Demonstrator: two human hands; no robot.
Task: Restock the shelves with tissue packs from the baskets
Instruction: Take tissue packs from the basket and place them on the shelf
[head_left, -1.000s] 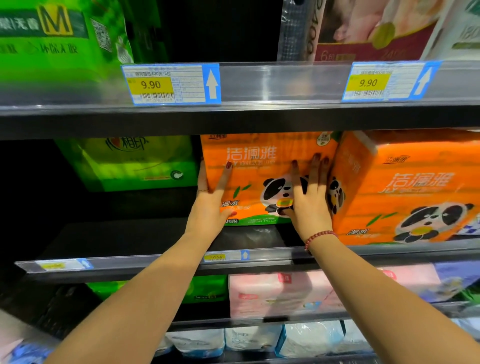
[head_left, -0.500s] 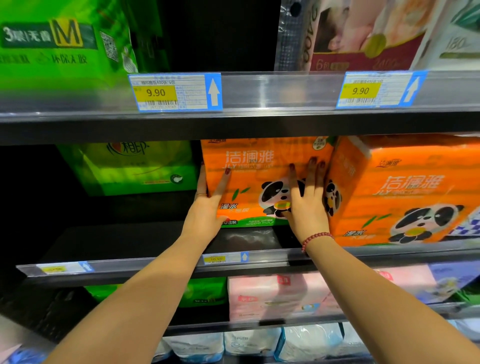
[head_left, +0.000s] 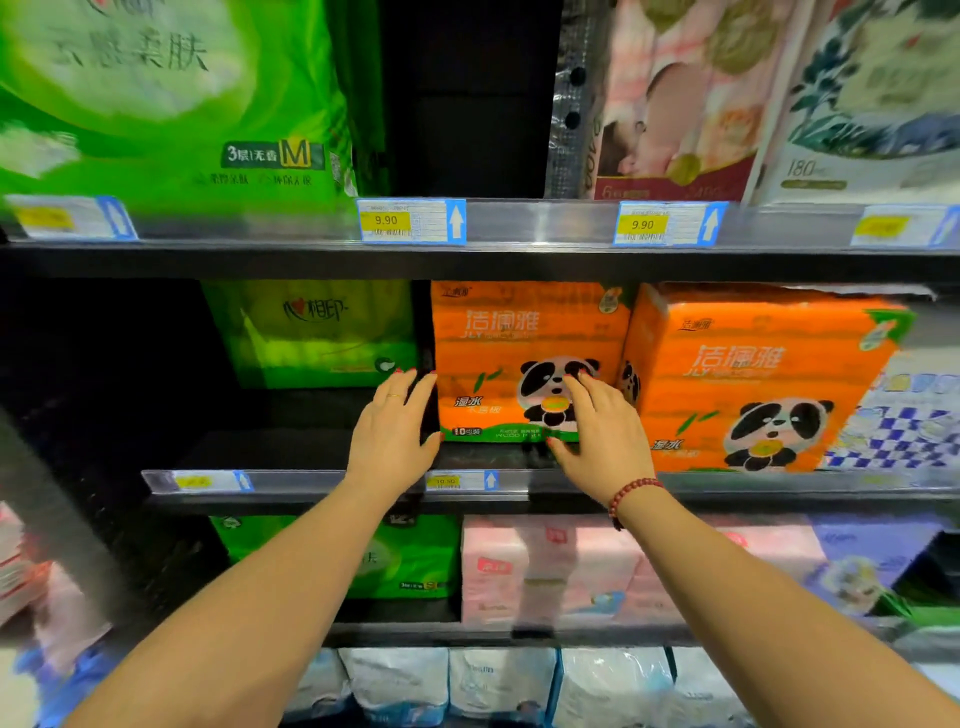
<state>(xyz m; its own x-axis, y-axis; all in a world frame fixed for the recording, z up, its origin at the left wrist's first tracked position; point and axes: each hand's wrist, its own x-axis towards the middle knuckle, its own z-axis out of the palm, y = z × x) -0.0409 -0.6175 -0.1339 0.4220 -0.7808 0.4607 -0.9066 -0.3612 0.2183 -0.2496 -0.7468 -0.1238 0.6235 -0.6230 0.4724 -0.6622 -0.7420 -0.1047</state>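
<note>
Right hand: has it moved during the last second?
Yes. The right hand has slid down the face of the orange panda pack and drawn back toward the person: its bracelet, earlier above the shelf rail, now overlaps it.

You face a dark middle shelf (head_left: 311, 452). At its twelve o'clock an orange panda pack (head_left: 524, 338) stands upright, a second orange panda pack (head_left: 753, 374) touching it at three o'clock, a green pack (head_left: 311, 332) at nine o'clock.

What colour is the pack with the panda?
Orange, with a green strip at the bottom: the panda tissue pack, seen best in the head view.
</note>
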